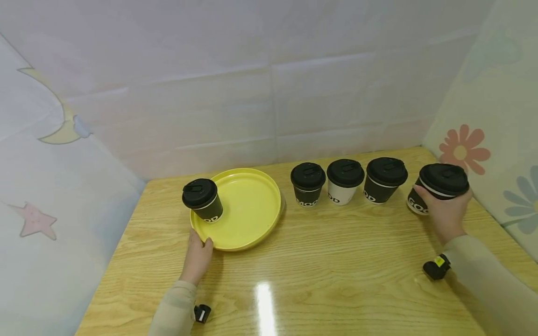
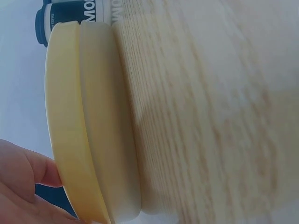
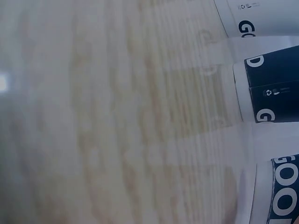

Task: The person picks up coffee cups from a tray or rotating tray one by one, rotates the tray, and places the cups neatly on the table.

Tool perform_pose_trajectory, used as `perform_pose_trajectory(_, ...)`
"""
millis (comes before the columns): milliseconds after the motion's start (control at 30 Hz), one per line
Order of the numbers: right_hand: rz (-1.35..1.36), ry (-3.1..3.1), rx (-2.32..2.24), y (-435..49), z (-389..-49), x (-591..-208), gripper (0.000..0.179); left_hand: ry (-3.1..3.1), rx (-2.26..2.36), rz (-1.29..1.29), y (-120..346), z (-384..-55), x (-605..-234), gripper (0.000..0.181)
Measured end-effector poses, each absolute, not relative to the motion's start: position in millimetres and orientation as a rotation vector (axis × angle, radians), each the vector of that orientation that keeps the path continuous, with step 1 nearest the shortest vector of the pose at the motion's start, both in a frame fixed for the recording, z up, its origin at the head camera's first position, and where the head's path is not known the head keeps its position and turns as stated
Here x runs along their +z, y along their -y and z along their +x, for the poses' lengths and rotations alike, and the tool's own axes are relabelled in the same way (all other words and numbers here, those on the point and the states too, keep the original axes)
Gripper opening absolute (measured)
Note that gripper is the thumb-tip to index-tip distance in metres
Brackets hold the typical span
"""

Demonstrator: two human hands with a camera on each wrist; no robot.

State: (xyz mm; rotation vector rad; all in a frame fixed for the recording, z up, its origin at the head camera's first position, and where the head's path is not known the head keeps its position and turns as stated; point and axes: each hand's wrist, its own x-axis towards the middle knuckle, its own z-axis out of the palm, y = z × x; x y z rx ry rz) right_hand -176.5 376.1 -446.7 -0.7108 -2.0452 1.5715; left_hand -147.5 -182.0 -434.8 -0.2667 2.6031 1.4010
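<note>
My right hand (image 1: 449,214) grips a black paper coffee cup (image 1: 417,201) with a black lid, at the right end of a row. White "GOO" lettering shows on that cup (image 3: 284,191) in the right wrist view. At the left, my left hand (image 1: 198,255) holds the near-left rim of a round yellow tray (image 1: 248,205). Its fingertips lie against the raised yellow edge in the left wrist view, where the hand (image 2: 23,182) is partly cut off. Another lidded black cup (image 1: 208,210) stands upright on the tray's left side.
Between the tray and my right hand stand a black cup (image 1: 307,193), a white cup (image 1: 341,193) and another black cup (image 1: 378,189), all lidded. The wooden table (image 1: 319,270) meets a pale wall covering (image 1: 269,93) behind and on both sides.
</note>
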Motion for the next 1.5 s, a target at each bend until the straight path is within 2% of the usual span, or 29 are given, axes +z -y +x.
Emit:
perform_pose_trajectory(500,-0.633,1.973,1.528,-378,-197,-463,0.093,-2.609,1.373,-0.270,183,-147,-436,0.072)
perform_pose_trajectory(967,-0.675,2.144,1.571,-380,-184,-456,0.099,-2.606,1.366,-0.269,183,-149,-435,0.072)
perform_pose_trajectory(1500,-0.545,2.221,1.615,-386,-190,-455,0.093,-2.608,1.381,-0.258,183,-148,-434,0.072)
